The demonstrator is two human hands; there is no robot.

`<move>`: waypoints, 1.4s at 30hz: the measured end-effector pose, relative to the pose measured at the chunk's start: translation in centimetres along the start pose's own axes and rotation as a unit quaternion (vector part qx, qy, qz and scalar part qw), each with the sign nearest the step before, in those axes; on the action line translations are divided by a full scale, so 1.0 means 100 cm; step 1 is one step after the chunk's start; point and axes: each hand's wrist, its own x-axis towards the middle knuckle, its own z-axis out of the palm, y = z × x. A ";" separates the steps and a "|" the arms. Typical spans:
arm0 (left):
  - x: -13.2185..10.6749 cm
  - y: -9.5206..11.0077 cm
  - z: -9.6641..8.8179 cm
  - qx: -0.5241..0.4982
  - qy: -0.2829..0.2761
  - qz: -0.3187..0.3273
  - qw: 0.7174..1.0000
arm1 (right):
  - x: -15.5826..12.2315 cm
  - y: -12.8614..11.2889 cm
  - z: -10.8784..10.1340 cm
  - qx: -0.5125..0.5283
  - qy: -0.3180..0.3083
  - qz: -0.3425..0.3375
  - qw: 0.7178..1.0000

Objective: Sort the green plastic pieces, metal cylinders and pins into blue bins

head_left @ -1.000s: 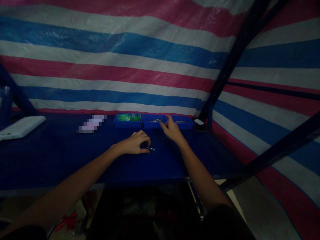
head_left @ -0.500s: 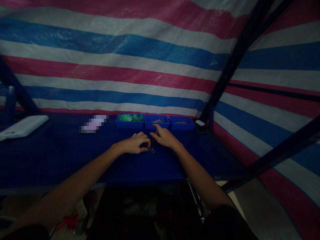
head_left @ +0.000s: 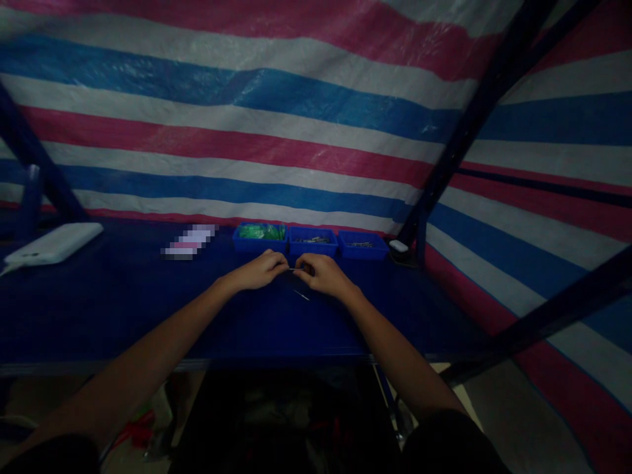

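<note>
Between my two hands is a thin metal rod-like piece [head_left: 293,269], too small to name more closely. My left hand [head_left: 261,270] pinches its left end with thumb and fingers. Curled around the other end are the fingers of my right hand [head_left: 320,272]. A second slim metal piece [head_left: 301,295] lies on the blue table [head_left: 257,322], just below and apart from my hands. Behind my hands stand a blue bin with small metal parts [head_left: 313,251], another blue bin with a few metal parts [head_left: 363,253] and a blue bin with green plastic bags [head_left: 259,246].
A white flat device with a cable [head_left: 55,244] lies at the far left. Nearer the bins is a blurred-out flat item [head_left: 190,241]. A small white case [head_left: 398,245] rests on a dark object at the right. Blue frame posts [head_left: 444,158] and striped sheeting surround the table.
My left hand has lifted away from the metal piece on the table. Both hands have come together, my right one closing its fingers, with a thin piece now between them.
</note>
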 end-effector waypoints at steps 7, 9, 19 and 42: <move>0.002 0.003 0.003 -0.001 0.061 0.001 0.998 | 0.001 -0.003 0.004 -0.023 0.021 -0.017 0.999; 0.002 0.005 0.003 -0.004 0.080 -0.005 0.997 | 0.000 -0.005 0.003 -0.026 0.032 -0.027 0.999; 0.001 0.007 0.002 -0.057 0.072 -0.009 0.996 | 0.000 -0.014 -0.003 -0.098 0.041 -0.044 0.993; 0.000 0.011 0.004 -0.107 0.133 0.005 0.985 | 0.000 -0.011 -0.002 -0.074 0.112 0.001 0.991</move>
